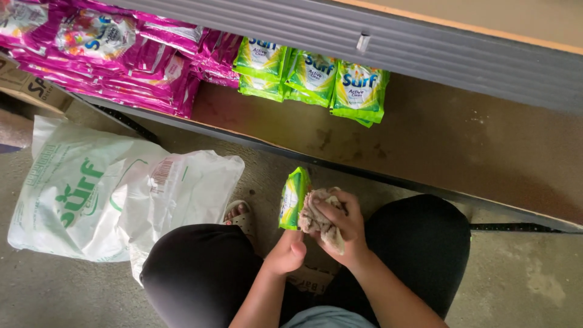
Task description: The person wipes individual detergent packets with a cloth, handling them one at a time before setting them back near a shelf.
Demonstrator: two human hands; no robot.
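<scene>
A crouching person's left hand (286,252) grips a green sachet (293,198) by its lower edge, upright above the floor; right hand (340,226) fingers press a rag (311,214) against it. The pouch looks light, soft, probably slippery.

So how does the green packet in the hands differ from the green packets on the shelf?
The held green packet stands on edge between the knees, gripped from below by the left hand; the shelf green packets lie flat and overlapping. The right hand presses a crumpled cloth against the held one, while nothing touches the shelf ones. Both share the same green and yellow look.
</scene>
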